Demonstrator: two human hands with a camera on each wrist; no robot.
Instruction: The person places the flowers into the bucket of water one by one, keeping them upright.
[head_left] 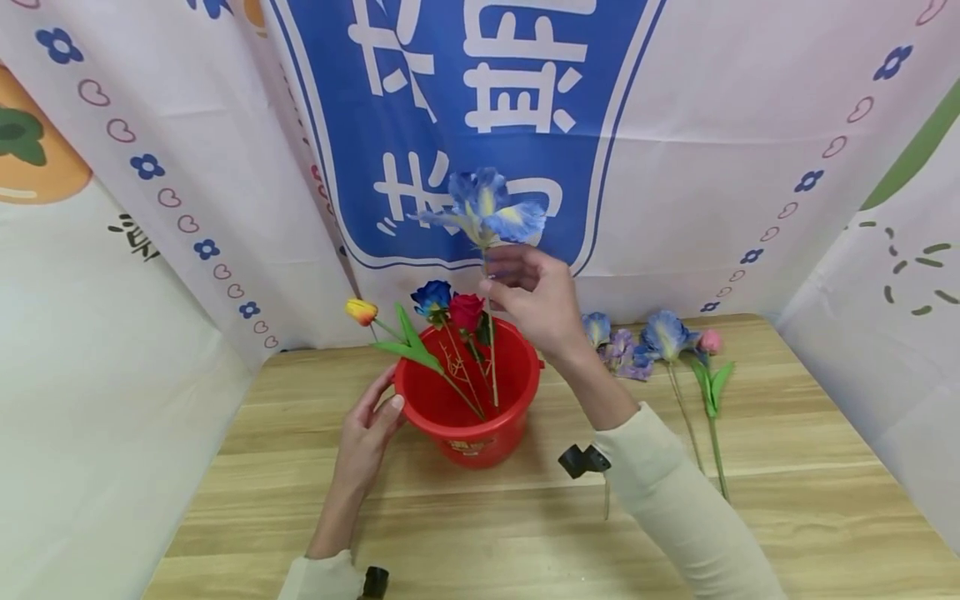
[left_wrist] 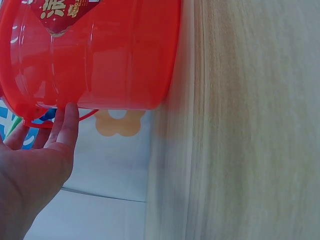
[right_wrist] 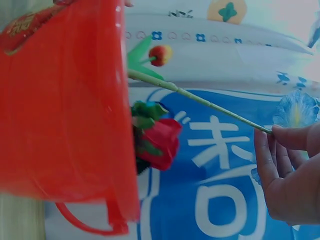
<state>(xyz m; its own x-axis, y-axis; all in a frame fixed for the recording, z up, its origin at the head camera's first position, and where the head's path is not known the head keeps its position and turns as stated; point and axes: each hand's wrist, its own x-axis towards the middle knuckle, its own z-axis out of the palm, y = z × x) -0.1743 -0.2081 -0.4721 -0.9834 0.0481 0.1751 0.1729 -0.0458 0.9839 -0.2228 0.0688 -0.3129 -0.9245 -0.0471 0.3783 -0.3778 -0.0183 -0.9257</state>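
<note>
White cloth (head_left: 675,208) with a blue printed panel (head_left: 442,100) hangs beyond both hands, and a wood-grain table (head_left: 300,442) spreads beneath them. Leftmost, the left hand (head_left: 367,429) touches the outside of the red bucket (head_left: 504,443), its fingers fairly straight and laid against the wall just below the rim, beside the handle (left_wrist: 88,116). Beyond that hand, a yellow-red tulip (head_left: 362,312) leans out over the rim, its stem running down inside. To the hand's right, the blue rose (head_left: 432,297) and then the red rose (head_left: 467,312) stand in the bucket, tilted, with the heads near each other. Next comes the iris (head_left: 480,204), blue with yellow, upright; the right hand (head_left: 536,300) pinches its stem between thumb and fingers just below the bloom, and the stem's lower part is within the bucket. Right of that hand, on the table, lie purple blooms (head_left: 621,352), a second iris (head_left: 666,335) and, farthest right, a pink tulip (head_left: 710,342); the right sleeve (head_left: 660,483) hides some of the stems.
</note>
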